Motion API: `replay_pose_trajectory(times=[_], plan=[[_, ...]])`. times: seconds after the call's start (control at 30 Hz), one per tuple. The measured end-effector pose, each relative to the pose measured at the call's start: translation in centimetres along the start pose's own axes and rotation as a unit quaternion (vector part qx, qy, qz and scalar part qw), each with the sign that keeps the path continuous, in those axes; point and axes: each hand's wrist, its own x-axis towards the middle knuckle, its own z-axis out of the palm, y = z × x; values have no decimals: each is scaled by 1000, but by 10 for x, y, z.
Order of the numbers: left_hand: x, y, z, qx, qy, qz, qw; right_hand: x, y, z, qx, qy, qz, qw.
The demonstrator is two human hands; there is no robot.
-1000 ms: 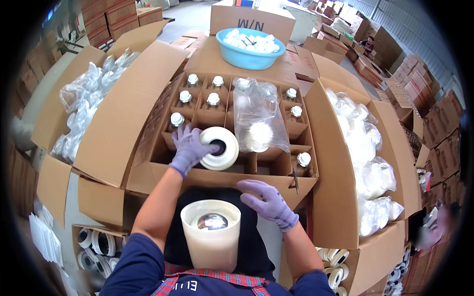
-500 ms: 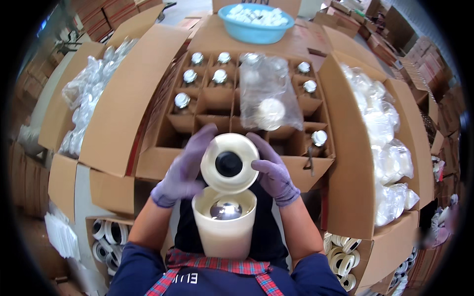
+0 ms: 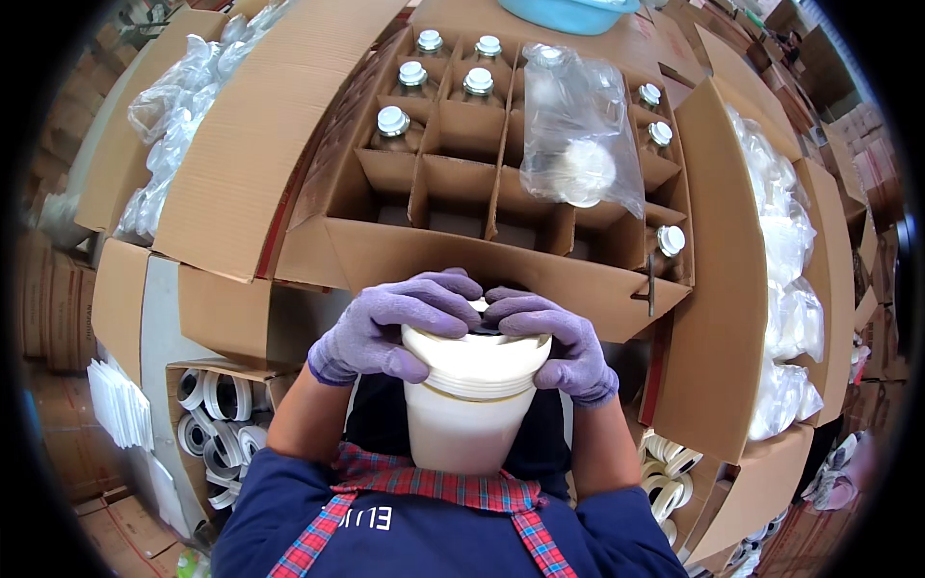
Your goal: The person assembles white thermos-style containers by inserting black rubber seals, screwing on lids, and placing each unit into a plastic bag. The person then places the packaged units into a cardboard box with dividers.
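Observation:
A cream cylindrical flask body [image 3: 462,429] stands upright against my lap. Over its mouth sits a cream ring-shaped collar [image 3: 472,369] with ridges round its lower edge. My left hand [image 3: 400,323] grips the collar's left side, fingers curled over the top and thumb on the outside. My right hand [image 3: 554,339] holds its right side in the same way. Both wear purple gloves. The collar's dark centre is mostly hidden behind the fingers. Whatever lies inside the body is covered.
Ahead, a divided carton [image 3: 424,246] holds several bottles [image 3: 393,123] with whitish tops. A clear plastic bag [image 3: 578,125] with a round white piece lies across it. Cartons of bagged clear parts [image 3: 771,250] flank it. Rings [image 3: 226,395] fill a box at lower left; a blue basin [image 3: 568,13] stands behind.
The collar was tilted up, showing its black centre and a silvery dome inside the body. Now it lies over the mouth, both hands closed on it. The view has shifted down and left.

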Motion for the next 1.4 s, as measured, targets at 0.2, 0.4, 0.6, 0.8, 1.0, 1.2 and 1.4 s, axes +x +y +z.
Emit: replay_pose_trajectory(times=[0.2, 0.4, 0.6, 0.8, 1.0, 1.2, 1.4], plan=[[3, -1, -2, 59, -23, 27, 998, 8, 4, -8, -4, 0, -44, 999], [6, -1, -6, 59, -65, 43, 995, 14, 3, -17, -40, -58, -75, 995], [-25, -12, -7, 192, 87, -114, 971, 3, -71, 44, -327, -27, -84, 941], [-17, 12, 36, 264, 196, -60, 943, -2, -50, 41, -338, 150, 89, 925], [-12, 24, 54, 321, 266, -170, 893, -1, -44, 55, -389, 280, 3, 878], [-32, 9, 37, 375, 187, -149, 895, -13, -54, 85, -412, 65, -182, 891], [1, 28, 75, 376, 342, -220, 832, -13, -52, 81, -438, 34, -184, 879]])
